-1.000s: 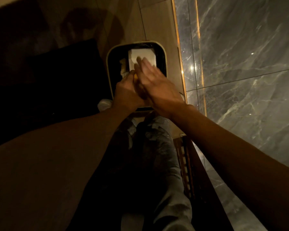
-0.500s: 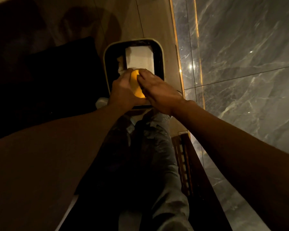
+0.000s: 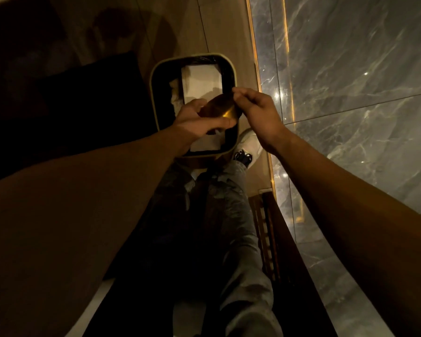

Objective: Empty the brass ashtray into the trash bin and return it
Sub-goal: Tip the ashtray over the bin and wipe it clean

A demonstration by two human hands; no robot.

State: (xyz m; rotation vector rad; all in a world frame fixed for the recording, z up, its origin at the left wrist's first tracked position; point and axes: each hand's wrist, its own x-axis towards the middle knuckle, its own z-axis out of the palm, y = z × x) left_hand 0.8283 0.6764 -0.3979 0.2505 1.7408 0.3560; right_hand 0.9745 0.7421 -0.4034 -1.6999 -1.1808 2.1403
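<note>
We see a tan tiled floor running along a grey marble wall, with a lit gold strip at the seam. On the floor stands a trash bin with a pale rim and dark liner, white paper inside it. Left of the bin lies a dark mat. Near the bin's lower right corner, our white sneaker rests on the floor
</note>
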